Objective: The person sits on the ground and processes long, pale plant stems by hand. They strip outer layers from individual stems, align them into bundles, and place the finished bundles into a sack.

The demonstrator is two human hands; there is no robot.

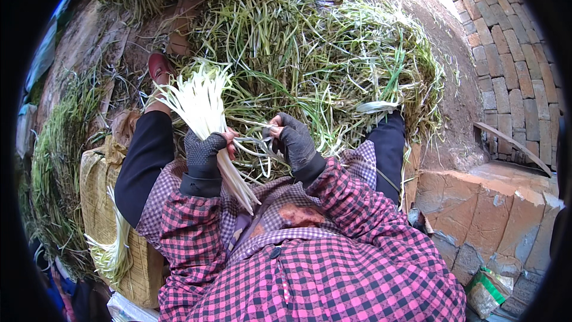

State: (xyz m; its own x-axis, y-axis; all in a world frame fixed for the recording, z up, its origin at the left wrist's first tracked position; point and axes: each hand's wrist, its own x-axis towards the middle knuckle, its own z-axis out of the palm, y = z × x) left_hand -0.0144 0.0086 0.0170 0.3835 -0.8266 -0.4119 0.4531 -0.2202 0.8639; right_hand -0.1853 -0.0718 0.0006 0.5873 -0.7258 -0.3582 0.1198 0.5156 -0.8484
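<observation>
My left hand (204, 154), in a dark fingerless glove, grips a thick bundle of pale blanched stalks (196, 100). Their yellowish tips fan out away from me, and the white lower ends point towards my lap. To its right, my right hand (295, 145), gloved the same way, pinches thin, partly withered strands (254, 123) between thumb and fingers. Some limp strands hang just below those fingertips. Beyond both hands spreads a large heap of loose green and yellowed leaves and stalks (313, 53).
At my left, a small bunch of pale stalks (114, 246) rests on a tape-wrapped box (100, 188). More greens (62, 174) are piled farther left. A brick ledge (482, 214) stands at right, near a wooden strip (514, 147) and brick paving (514, 67). A green-and-white bag (489, 293) lies low right.
</observation>
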